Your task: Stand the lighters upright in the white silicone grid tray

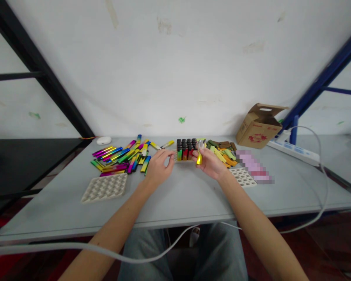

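Along the front edge of the grey counter, a bare strip runs between the forearms, leaving open room on the near side of the upright lighters. These stand in close rows with black tops and translucent red and green bodies, near the wall. Just in front of their right end, the right hand has its fingers clamped on a slim yellow lighter, roughly upright, its body glossy and its top silvery. The left hand is near the rows' left end, thumb and forefinger close together; whether they touch or pinch anything, I cannot tell. Left of it spreads a pile of shiny, multicoloured lighters, with a pale, bumpy tray nearer the front edge. To the right lie matte green, yellow and orange pieces, a perforated white tray and a creased cardboard box, its flap open.
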{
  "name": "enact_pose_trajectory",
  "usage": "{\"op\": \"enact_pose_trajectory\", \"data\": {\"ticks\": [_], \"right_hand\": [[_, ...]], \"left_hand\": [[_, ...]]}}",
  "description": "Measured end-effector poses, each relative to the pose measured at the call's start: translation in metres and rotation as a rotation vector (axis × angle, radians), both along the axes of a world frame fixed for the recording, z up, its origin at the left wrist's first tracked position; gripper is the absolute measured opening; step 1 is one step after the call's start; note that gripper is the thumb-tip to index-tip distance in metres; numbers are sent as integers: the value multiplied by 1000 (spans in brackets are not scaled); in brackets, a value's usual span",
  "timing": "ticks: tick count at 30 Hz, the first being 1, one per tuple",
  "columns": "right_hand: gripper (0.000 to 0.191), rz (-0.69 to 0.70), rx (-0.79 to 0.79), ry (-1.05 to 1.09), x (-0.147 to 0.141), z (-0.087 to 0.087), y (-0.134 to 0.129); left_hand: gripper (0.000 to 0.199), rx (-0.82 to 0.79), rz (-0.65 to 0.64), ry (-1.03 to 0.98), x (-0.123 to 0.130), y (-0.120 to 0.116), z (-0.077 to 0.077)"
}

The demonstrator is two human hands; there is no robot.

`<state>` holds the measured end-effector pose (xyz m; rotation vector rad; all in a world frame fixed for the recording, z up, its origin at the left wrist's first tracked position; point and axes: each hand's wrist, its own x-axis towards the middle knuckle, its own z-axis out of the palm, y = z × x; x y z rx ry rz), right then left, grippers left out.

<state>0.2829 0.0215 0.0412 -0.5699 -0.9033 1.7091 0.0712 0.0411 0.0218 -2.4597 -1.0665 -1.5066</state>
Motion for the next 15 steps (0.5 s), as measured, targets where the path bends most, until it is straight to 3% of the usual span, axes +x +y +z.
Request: {"op": "enact_pose_trajectory", "data": {"ticks": [9, 15], "right_hand": [[21, 79, -37, -74, 1, 0, -2], [26, 96, -6, 3, 1, 2, -3]], "left_hand": [[14, -11, -26, -2, 0, 1, -1], [14, -16, -29, -1, 0, 0, -1]]}}
